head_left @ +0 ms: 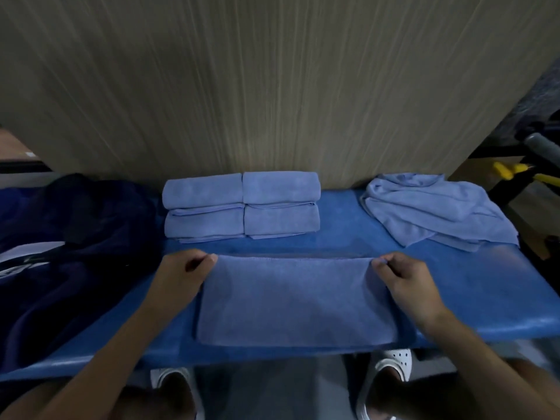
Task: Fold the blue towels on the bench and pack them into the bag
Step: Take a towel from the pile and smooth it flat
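Observation:
A blue towel [291, 301] lies folded flat on the blue bench [472, 295] in front of me. My left hand [181, 274] pinches its far left corner. My right hand [406, 280] pinches its far right corner. Behind it, several folded blue towels [242, 204] sit in two side-by-side stacks against the wall. A heap of unfolded blue towels [436, 207] lies at the bench's right end. A dark navy bag [69, 237] with white print rests on the bench's left end.
A wood-grain wall [272, 86] rises right behind the bench. Dark metal equipment with yellow parts [521, 174] stands at the far right. My white shoes [391, 368] show on the floor below the bench's front edge.

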`<state>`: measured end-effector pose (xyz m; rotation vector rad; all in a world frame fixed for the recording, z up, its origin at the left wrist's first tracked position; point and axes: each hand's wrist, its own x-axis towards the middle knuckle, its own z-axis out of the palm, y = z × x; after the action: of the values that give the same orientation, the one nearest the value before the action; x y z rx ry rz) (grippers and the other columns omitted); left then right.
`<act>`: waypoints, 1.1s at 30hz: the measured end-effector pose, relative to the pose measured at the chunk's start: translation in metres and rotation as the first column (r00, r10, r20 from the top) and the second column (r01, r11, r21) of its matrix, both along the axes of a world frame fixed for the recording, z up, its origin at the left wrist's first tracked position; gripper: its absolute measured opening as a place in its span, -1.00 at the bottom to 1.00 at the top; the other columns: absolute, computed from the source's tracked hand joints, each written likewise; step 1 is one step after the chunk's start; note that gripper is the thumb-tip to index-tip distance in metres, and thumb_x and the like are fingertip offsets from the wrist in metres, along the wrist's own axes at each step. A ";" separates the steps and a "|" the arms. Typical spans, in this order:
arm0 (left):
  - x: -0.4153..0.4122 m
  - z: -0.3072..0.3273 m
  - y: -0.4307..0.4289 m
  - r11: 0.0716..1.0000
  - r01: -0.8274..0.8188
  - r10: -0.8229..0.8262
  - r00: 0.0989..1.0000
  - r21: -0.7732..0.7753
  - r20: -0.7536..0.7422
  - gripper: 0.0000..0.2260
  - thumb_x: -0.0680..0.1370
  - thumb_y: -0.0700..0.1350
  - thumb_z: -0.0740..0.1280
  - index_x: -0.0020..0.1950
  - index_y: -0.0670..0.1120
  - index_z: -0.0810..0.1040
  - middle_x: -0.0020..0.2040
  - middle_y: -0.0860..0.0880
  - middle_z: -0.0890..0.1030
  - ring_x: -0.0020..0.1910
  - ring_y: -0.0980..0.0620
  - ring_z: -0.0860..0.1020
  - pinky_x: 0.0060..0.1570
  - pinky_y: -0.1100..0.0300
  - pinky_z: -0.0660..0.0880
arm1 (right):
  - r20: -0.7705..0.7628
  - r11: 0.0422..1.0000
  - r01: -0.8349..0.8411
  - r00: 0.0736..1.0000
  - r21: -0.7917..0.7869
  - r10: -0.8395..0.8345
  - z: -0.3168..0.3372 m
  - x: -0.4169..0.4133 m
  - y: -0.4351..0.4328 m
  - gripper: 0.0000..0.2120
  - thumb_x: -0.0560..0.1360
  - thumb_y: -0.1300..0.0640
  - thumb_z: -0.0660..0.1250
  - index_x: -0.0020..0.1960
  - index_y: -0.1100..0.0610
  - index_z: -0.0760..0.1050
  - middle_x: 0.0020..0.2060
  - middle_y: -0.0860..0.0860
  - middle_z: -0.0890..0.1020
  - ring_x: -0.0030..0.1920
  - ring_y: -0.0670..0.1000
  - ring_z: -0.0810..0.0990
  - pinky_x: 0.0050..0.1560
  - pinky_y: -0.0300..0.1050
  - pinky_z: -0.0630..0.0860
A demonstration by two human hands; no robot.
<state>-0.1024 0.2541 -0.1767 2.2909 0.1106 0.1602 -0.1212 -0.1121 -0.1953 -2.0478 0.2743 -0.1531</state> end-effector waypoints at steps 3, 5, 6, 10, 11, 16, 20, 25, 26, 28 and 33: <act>0.011 -0.015 -0.001 1.000 -0.016 0.015 0.999 -0.015 -0.032 -0.73 0.56 -0.14 0.37 -0.31 -0.22 0.56 -0.37 -0.14 0.58 -0.40 0.03 0.48 -0.37 0.37 0.35 | 0.002 0.982 -0.003 1.000 -0.189 0.004 -0.010 0.012 -0.002 -0.77 0.53 0.12 0.36 -0.30 0.09 0.51 -0.42 -0.01 0.56 -0.34 -0.01 0.51 -0.26 -0.12 0.42; 0.018 -0.021 -0.001 1.000 -0.023 0.023 0.999 0.008 -0.034 -0.73 0.57 -0.11 0.37 -0.27 -0.24 0.58 -0.34 -0.13 0.61 -0.35 0.00 0.52 -0.36 0.32 0.37 | 0.006 0.960 -0.019 1.000 -0.278 0.022 -0.011 0.019 -0.002 -0.76 0.53 0.10 0.35 -0.31 0.05 0.47 -0.41 -0.03 0.56 -0.30 0.00 0.54 -0.28 -0.10 0.41; 0.021 -0.022 -0.002 0.999 -0.024 0.025 0.999 0.024 -0.029 -0.72 0.57 -0.09 0.37 -0.27 -0.23 0.58 -0.34 -0.12 0.61 -0.30 0.01 0.54 -0.35 0.30 0.38 | -0.002 0.949 -0.030 1.000 -0.313 0.031 -0.011 0.022 -0.002 -0.74 0.53 0.10 0.34 -0.33 0.04 0.44 -0.42 -0.04 0.54 -0.32 -0.01 0.53 -0.31 -0.12 0.38; 0.025 -0.023 -0.005 0.996 -0.043 0.045 0.999 0.079 -0.023 -0.70 0.56 -0.07 0.37 -0.33 -0.18 0.55 -0.40 -0.04 0.59 -0.31 0.04 0.56 -0.35 0.33 0.39 | -0.004 0.912 -0.023 1.000 -0.409 0.023 -0.012 0.031 0.000 -0.73 0.52 0.07 0.33 -0.33 0.05 0.41 -0.45 -0.04 0.52 -0.35 -0.01 0.51 -0.32 -0.03 0.40; 0.025 -0.023 -0.006 0.995 -0.045 0.047 0.999 0.094 -0.022 -0.69 0.56 -0.07 0.37 -0.34 -0.18 0.54 -0.41 -0.04 0.58 -0.33 0.04 0.55 -0.35 0.34 0.39 | -0.007 0.905 -0.020 1.000 -0.425 0.019 -0.013 0.032 0.000 -0.73 0.52 0.06 0.32 -0.33 0.06 0.41 -0.44 -0.04 0.52 -0.34 0.00 0.51 -0.31 0.00 0.42; 0.025 -0.024 -0.008 0.990 -0.038 0.039 0.999 0.133 -0.006 -0.67 0.57 -0.10 0.36 -0.36 -0.20 0.50 -0.44 -0.04 0.55 -0.31 0.05 0.53 -0.36 0.36 0.37 | -0.013 0.885 -0.003 1.000 -0.466 -0.003 -0.016 0.032 0.002 -0.71 0.52 0.04 0.31 -0.34 0.04 0.37 -0.45 -0.05 0.51 -0.36 -0.04 0.50 -0.35 -0.03 0.38; 0.026 -0.024 -0.009 0.989 -0.057 0.060 0.998 0.134 -0.021 -0.67 0.57 -0.10 0.36 -0.36 -0.22 0.50 -0.44 -0.06 0.55 -0.36 0.03 0.53 -0.38 0.37 0.36 | -0.013 0.885 0.015 1.000 -0.466 -0.024 -0.015 0.030 0.006 -0.72 0.53 0.01 0.31 -0.32 0.04 0.38 -0.44 -0.07 0.52 -0.34 0.00 0.52 -0.32 0.02 0.47; 0.024 -0.024 -0.014 0.985 -0.084 0.091 0.995 0.150 -0.036 -0.66 0.56 -0.08 0.36 -0.41 -0.07 0.46 -0.45 0.08 0.52 -0.44 0.19 0.49 -0.44 0.42 0.33 | -0.001 0.874 0.019 1.000 -0.485 -0.023 -0.012 0.027 0.012 -0.78 0.54 -0.02 0.31 -0.19 0.08 0.44 -0.43 -0.01 0.53 -0.34 0.06 0.52 -0.34 0.04 0.48; 0.023 -0.024 -0.015 0.984 -0.080 0.087 0.995 0.156 -0.038 -0.70 0.56 -0.07 0.36 -0.37 -0.04 0.48 -0.42 0.11 0.54 -0.41 0.22 0.51 -0.42 0.43 0.34 | 0.006 0.876 0.022 1.000 -0.482 -0.022 -0.010 0.025 0.014 -0.81 0.54 -0.03 0.31 -0.14 0.08 0.46 -0.41 0.00 0.55 -0.32 0.08 0.54 -0.32 0.05 0.50; 0.020 -0.024 -0.016 0.986 -0.081 0.085 0.996 0.146 -0.021 -0.82 0.56 -0.04 0.37 -0.23 -0.04 0.55 -0.31 0.14 0.57 -0.30 0.20 0.55 -0.32 0.38 0.39 | 0.026 0.887 0.054 0.999 -0.458 -0.048 -0.008 0.023 0.018 -0.81 0.55 -0.02 0.31 0.01 0.11 0.49 -0.32 -0.01 0.60 -0.24 0.12 0.58 -0.24 0.01 0.51; 0.002 -0.012 -0.029 0.917 -0.027 -0.104 0.946 0.397 0.306 -0.79 0.62 -0.07 0.23 0.12 -0.14 0.57 0.03 -0.11 0.60 -0.01 -0.09 0.54 0.02 -0.01 0.50 | 0.220 0.732 0.082 0.971 -0.677 0.094 -0.001 0.008 0.021 -0.64 0.57 -0.03 0.16 0.18 0.21 0.49 0.03 0.15 0.58 0.04 0.23 0.54 0.01 0.11 0.45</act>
<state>-0.1005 0.2251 -0.1884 2.6317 -0.1519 0.5806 -0.1137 -0.0912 -0.1968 -2.7349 0.0500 -0.5709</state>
